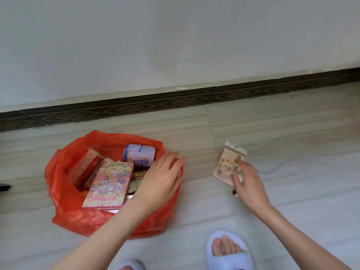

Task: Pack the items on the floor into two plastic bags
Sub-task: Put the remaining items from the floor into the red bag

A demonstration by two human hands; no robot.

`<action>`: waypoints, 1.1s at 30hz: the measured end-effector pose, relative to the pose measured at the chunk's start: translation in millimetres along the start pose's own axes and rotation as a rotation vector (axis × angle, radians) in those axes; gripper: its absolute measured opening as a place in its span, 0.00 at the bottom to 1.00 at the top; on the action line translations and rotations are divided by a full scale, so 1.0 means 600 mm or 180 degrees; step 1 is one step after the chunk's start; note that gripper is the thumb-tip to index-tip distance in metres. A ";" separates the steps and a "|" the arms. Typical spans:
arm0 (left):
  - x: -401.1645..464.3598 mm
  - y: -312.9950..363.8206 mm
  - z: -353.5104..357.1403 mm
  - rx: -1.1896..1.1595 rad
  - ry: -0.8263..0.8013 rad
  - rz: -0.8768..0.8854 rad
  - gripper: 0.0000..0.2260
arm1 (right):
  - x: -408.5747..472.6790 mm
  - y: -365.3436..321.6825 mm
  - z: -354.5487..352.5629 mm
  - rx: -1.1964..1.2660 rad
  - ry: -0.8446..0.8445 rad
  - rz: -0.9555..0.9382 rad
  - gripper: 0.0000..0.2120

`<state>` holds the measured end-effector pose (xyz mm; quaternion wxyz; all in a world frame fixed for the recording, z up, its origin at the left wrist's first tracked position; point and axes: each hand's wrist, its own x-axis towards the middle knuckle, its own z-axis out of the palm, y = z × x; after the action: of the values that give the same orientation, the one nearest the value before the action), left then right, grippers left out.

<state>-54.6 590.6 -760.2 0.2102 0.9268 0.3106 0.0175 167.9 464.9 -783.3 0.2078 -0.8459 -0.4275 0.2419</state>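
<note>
Our left hand (163, 176) lies flat on the red bag's (64, 207) right rim, and our right hand (247, 182) seems to pinch the small packet (228, 162) on the floor (292, 191), so we should lift gently.

Left hand (162, 177) covers the crinkled orange plastic bag's (64, 217) right rim. Print on the small clear packet (227, 164) is blurred. A dark object (4, 187) is cut off at left.

A single head-worn camera looks forward and steeply down at the tiled floor (292, 191) from close above. The wall (175, 45) and dark skirting strip (155, 104) fill the upper half of its view.
</note>
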 end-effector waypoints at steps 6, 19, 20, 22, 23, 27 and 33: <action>0.111 0.091 0.090 -0.0077 -0.0676 -0.0050 0.25 | -0.010 0.116 -0.024 -0.0444 -0.0157 -0.0004 0.20; 0.139 0.085 0.184 0.0586 -0.0750 0.0249 0.20 | 0.034 0.151 -0.015 -0.1039 -0.0477 -0.0448 0.13; 0.137 0.080 0.184 0.0531 -0.0660 0.0207 0.19 | 0.035 0.153 -0.016 -0.0815 -0.0362 -0.0227 0.11; 0.144 0.080 0.181 0.0265 -0.0540 -0.0046 0.18 | 0.037 0.154 -0.022 -0.0299 -0.0132 0.0237 0.12; 0.151 0.084 0.181 0.0135 -0.0473 -0.0225 0.18 | 0.035 0.153 -0.025 -0.0097 -0.0041 0.0422 0.13; 0.180 0.109 0.186 0.0047 -0.0304 -0.0912 0.33 | 0.019 0.150 -0.020 0.0230 0.0066 0.0585 0.13; 0.188 0.123 0.195 0.0332 -0.0355 -0.0992 0.29 | 0.018 0.132 -0.018 0.0388 0.0099 0.0557 0.13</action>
<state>97.3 558.7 -848.3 0.1789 0.8766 0.4389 -0.0829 229.1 428.6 -821.3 0.2435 -0.8695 -0.3331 0.2714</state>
